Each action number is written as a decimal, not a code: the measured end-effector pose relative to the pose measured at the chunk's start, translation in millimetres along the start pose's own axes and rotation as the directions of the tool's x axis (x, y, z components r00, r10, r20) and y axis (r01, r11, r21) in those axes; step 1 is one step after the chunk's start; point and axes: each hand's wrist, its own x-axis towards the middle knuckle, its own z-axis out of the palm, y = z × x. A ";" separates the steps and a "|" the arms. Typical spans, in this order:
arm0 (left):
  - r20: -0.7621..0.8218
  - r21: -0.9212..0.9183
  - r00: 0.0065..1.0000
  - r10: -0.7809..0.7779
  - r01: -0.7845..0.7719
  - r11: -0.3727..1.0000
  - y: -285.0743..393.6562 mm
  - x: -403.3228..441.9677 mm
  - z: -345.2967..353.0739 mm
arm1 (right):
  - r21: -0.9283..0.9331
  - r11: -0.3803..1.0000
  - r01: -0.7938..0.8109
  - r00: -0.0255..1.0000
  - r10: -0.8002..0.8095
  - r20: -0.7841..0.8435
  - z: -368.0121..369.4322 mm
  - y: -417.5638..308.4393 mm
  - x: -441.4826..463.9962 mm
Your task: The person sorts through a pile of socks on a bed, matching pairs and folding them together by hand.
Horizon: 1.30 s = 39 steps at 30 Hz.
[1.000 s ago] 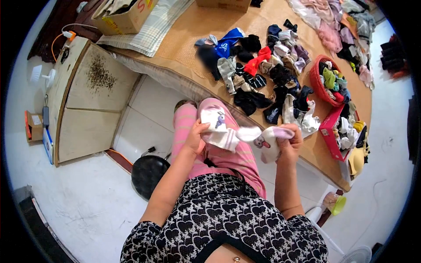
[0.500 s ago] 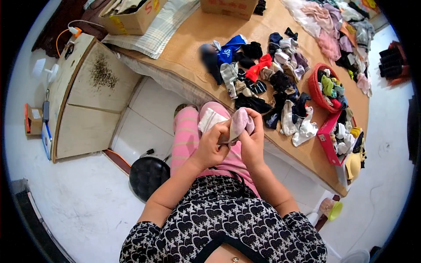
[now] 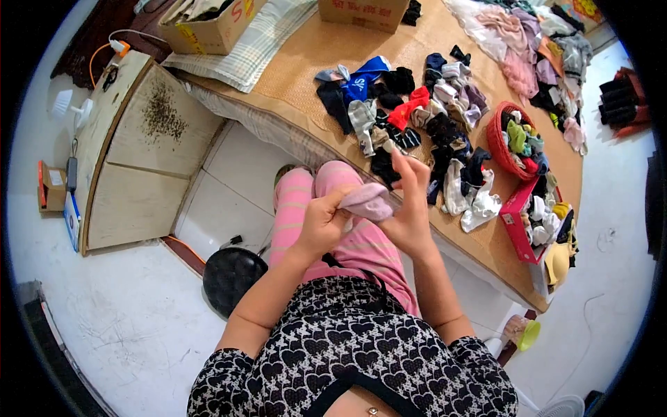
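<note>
A white and pale pink sock bundle (image 3: 368, 201) is between my two hands, above my lap in pink striped trousers. My left hand (image 3: 325, 221) is closed around the bundle's left end. At its right end, my right hand (image 3: 408, 208) touches it with the thumb side, while its index and middle fingers stretch upward, apart from the fabric. Just beyond, on the bed, lies a pile of loose socks, with a red one (image 3: 408, 108), a blue one (image 3: 358, 85) and white ones (image 3: 483, 203) among black and grey ones.
A red basket (image 3: 497, 147) and a pink box (image 3: 515, 221), both filled with socks, stand on the bed's right side. Cardboard boxes (image 3: 365, 15) are at the far edge. A wooden cabinet (image 3: 139, 187) stands left, with a black round stool (image 3: 233, 278) near my legs.
The two white socks, held apart a second ago, have come together and are now a compact bundle. The fingers of my right hand have since lifted off it and stretched out.
</note>
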 end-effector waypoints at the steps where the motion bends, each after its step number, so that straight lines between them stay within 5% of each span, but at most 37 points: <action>1: 0.086 0.031 0.993 0.084 -0.087 0.996 1.8 2.4 -0.2 | 0.034 0.999 -0.014 1.000 0.014 -0.015 -0.4 -0.3 6.8; 3: 0.092 0.036 0.996 -0.007 0.004 0.999 8.7 3.2 2.7 | 0.298 0.954 0.045 0.944 -0.137 0.299 -2.4 18.0 13.3; 5: -0.209 -0.041 0.975 -0.075 0.067 0.997 11.2 10.6 10.8 | 0.356 0.923 -0.146 0.971 0.064 0.231 1.5 18.9 18.5; 6: -0.387 0.157 0.905 0.175 -0.122 0.980 7.8 18.8 14.6 | 0.395 0.889 -0.231 0.965 0.156 0.213 4.3 22.8 21.8; 7: -0.385 0.156 0.906 0.178 -0.126 0.980 1.3 16.9 9.3 | 0.434 0.845 -0.311 0.948 0.247 0.198 6.6 22.3 27.3; 9: -0.399 0.093 0.913 -0.085 0.132 0.987 -6.8 9.1 -13.5 | 0.521 0.790 -0.322 0.946 0.253 0.200 4.7 15.8 33.9; 10: -0.251 0.020 0.938 -0.239 0.252 0.967 -5.8 3.8 -20.2 | 0.543 0.809 -0.224 0.974 0.166 0.153 4.9 14.2 35.6; 11: -0.251 0.023 0.938 -0.237 0.251 0.968 -7.9 0.3 -20.7 | 0.561 0.819 -0.123 0.991 0.078 0.104 6.0 13.5 36.6; 13: 0.200 -0.394 0.861 -0.468 0.508 0.766 -7.1 -1.5 -20.5 | 0.660 0.751 -0.013 0.993 -0.067 0.097 11.7 17.3 27.5; 14: 0.332 -0.433 0.795 -0.508 0.607 0.666 -6.6 -1.4 -19.2 | 0.656 0.755 -0.014 0.983 -0.109 0.146 14.5 18.1 20.1; 15: 0.330 -0.433 0.795 -0.510 0.607 0.666 -9.9 0.4 -16.5 | 0.651 0.759 -0.016 0.969 -0.148 0.196 18.0 19.6 10.5; 17: 0.274 -0.763 0.734 -0.622 0.559 0.324 -23.5 4.8 -11.5 | 0.567 0.818 0.096 0.918 -0.293 0.268 25.2 27.4 -10.7; 22: 0.229 -0.805 0.694 -0.683 0.529 0.268 -102.9 -7.6 -30.8 | 0.297 0.953 -0.065 0.737 -0.155 0.658 34.1 78.3 -101.9; 24: -0.091 -0.520 0.629 -0.772 0.631 0.575 -117.8 -17.0 -31.5 | 0.276 0.961 -0.004 0.739 -0.183 0.648 31.9 88.1 -117.8; 25: -0.091 -0.521 0.623 -0.777 0.635 0.571 -120.4 -19.1 -30.5 | 0.253 0.965 0.063 0.739 -0.216 0.639 31.6 91.2 -123.7; 27: -0.442 -0.028 0.743 -0.502 0.548 0.836 -121.8 -20.4 -26.8 | 0.249 0.968 0.032 0.759 -0.186 0.624 32.7 89.5 -127.9; 28: -0.442 -0.029 0.742 -0.504 0.550 0.835 -120.0 -19.1 -26.8 | 0.228 0.973 0.016 0.758 -0.161 0.632 32.1 85.6 -123.6; 31: -0.394 0.413 0.761 -0.515 0.647 0.641 -111.3 -15.5 -32.4 | 0.195 0.981 0.002 0.770 -0.126 0.626 35.7 80.8 -120.5; 35: -0.296 0.392 0.756 -0.584 0.654 0.647 -123.7 -24.8 -34.7 | 0.194 0.981 0.002 0.797 -0.119 0.593 36.7 80.1 -121.1; 37: -0.277 0.034 0.801 -0.531 0.560 0.828 -113.9 -25.9 -30.2 | 0.189 0.982 -0.007 0.804 -0.107 0.584 33.8 79.4 -120.6; 39: -0.304 -0.064 0.814 -0.494 0.500 0.864 -104.0 -25.2 -26.2 | 0.188 0.982 -0.020 0.809 -0.095 0.581 31.6 80.4 -123.0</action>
